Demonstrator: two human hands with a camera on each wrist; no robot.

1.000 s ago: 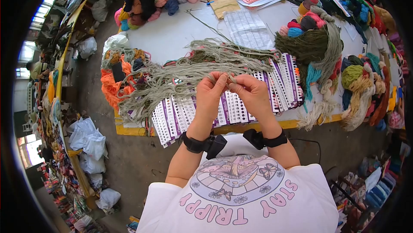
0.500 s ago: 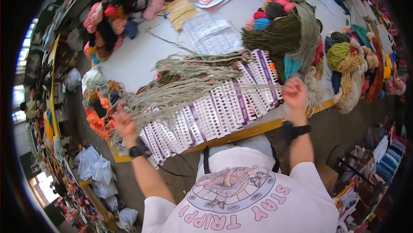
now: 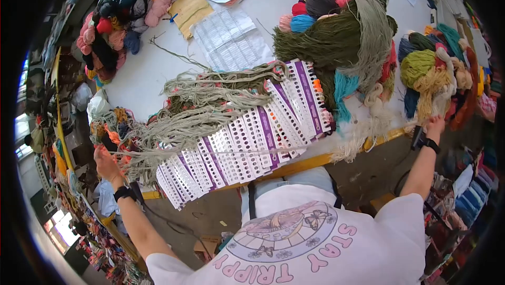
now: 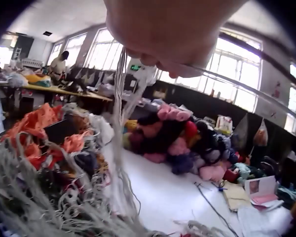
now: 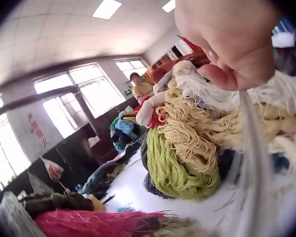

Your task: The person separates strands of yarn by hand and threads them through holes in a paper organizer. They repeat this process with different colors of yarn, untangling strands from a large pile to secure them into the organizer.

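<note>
My left hand (image 3: 107,163) is out past the table's left end, its curled fingers gripping grey-green yarn. Below that hand, loose strands (image 4: 119,94) of the yarn hang down. At the far right my right hand (image 3: 434,125) grips the other end, and a pale strand (image 5: 254,148) runs away from its fingers. Between the hands a thin length of yarn (image 3: 231,152) is stretched across white-and-purple punched cards (image 3: 236,151). These cards lie fanned along the table's front edge. Grey-green yarn (image 3: 200,116) is spread over their upper part in long loose bundles.
A large dark green skein (image 3: 326,43) lies right of the cards, with lime and beige skeins (image 5: 185,153) farther right. Coloured skeins (image 3: 108,38) are heaped at the back left. A printed sheet (image 3: 229,38) lies mid-table; orange yarn (image 4: 34,128) is piled at the left end.
From together over the cards, my hands have moved wide apart, left to the left and right to the right, drawing the yarn out between them. The view has shifted as well.
</note>
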